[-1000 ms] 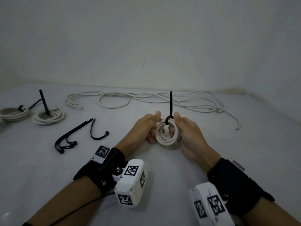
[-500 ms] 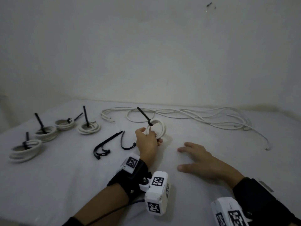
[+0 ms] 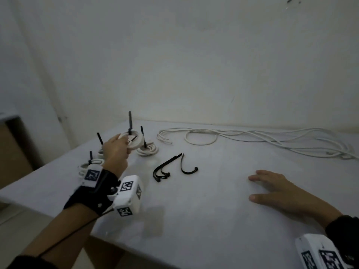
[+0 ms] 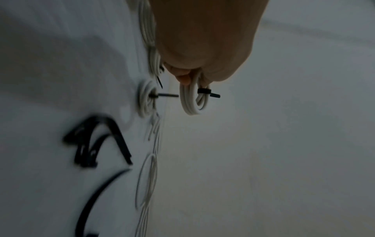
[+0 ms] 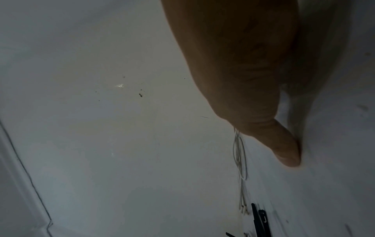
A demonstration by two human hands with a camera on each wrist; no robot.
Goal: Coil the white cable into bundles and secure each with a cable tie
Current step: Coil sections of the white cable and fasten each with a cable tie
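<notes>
Bare room, possibly makeshift work corner: plain white wall point(image 3: 194, 65), white table point(image 3: 204, 220), brown cabinet point(image 3: 13, 148) at left.

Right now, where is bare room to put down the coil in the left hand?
Free: the table between the loose cable ties and the right hand. Crowded: the far-left corner, where the tied bundles stand beside the held coil.

spare ties point(image 4: 95, 144) blurred, bundles point(image 3: 91, 164) half hidden
</notes>
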